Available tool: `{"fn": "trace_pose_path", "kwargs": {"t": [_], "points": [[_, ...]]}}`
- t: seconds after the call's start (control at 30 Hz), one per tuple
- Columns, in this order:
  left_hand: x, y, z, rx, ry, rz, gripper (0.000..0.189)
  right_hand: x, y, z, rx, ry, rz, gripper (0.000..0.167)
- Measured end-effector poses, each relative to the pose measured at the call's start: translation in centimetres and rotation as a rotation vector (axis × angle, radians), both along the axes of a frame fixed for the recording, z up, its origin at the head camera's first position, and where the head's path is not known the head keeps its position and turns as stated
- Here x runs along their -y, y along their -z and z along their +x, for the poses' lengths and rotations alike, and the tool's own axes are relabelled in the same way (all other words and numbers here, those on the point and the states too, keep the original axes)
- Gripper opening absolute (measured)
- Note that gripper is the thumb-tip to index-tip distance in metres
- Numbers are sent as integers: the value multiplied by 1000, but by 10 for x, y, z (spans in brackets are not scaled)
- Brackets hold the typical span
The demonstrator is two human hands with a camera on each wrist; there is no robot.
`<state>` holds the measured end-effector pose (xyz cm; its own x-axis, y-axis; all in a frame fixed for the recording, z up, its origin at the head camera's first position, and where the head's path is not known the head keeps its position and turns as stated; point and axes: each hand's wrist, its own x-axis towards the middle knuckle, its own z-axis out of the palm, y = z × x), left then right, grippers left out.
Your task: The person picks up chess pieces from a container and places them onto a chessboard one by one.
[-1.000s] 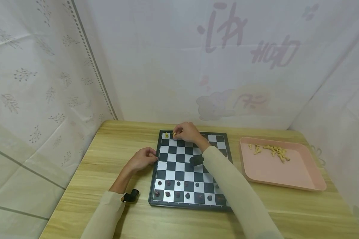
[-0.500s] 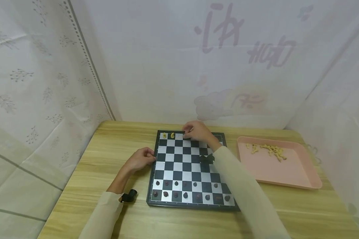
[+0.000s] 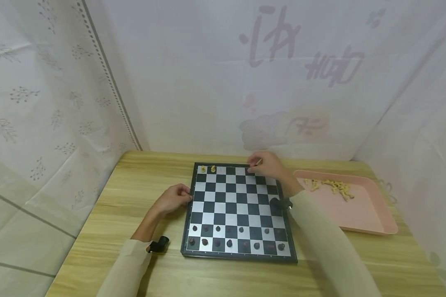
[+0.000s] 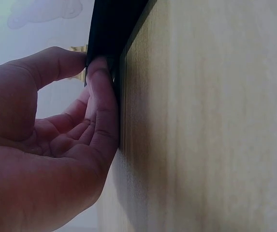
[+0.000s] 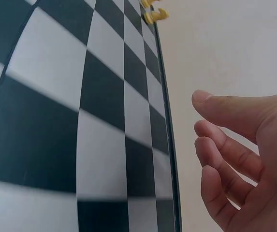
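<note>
A black-and-white chessboard [image 3: 224, 198] lies on the wooden table. My left hand [image 3: 171, 199] grips its left edge; in the left wrist view the thumb [image 4: 63, 65] lies on one side of the dark rim and the fingertips on the other. Over the board's far right part hovers my right hand [image 3: 270, 167], its fingers loosely bent and holding nothing in the right wrist view. Two yellow chess pieces, one in the far left corner [image 3: 202, 168] and a knight-like one [image 3: 213, 168] beside it, stand on the back row. Dark chess pieces [image 3: 229, 243] fill much of the two near rows.
A pink tray [image 3: 357, 218] sits right of the board, with a heap of yellow chess pieces [image 3: 340, 187] in it. The wooden table [image 3: 141, 173] ends at a pale printed curtain [image 3: 193, 82] behind. Dark wrist cameras [image 3: 159, 245] are strapped to both wrists.
My right hand has let go of the second yellow piece on the back row and moved right along the board's far edge. My left hand stays at the left edge.
</note>
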<state>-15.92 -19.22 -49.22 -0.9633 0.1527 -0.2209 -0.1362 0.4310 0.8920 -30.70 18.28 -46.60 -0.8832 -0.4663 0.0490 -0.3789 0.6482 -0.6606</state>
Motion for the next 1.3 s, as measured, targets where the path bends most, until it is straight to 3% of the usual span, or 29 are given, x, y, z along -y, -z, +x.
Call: {"fn": "trace_pose_path", "kwargs": {"t": [0.4, 0.67, 0.83, 0.93, 1.1, 1.3], "points": [[1, -3, 6, 2, -3, 10, 27, -59, -3, 32, -18, 101, -22, 28], [2, 0, 5, 8, 0, 7, 26, -111, -11, 52, -79, 170, -49, 24], [2, 2, 3, 7, 6, 1, 24, -139, -13, 63, -21, 221, -105, 26], [2, 2, 3, 7, 11, 6, 24, -155, -13, 70, -21, 240, -69, 30], [2, 2, 3, 17, 12, 12, 24, -177, -8, 76, -81, 247, -8, 31], [3, 2, 4, 10, 16, 4, 26, -201, 0, 77, -31, 299, -6, 34]]}}
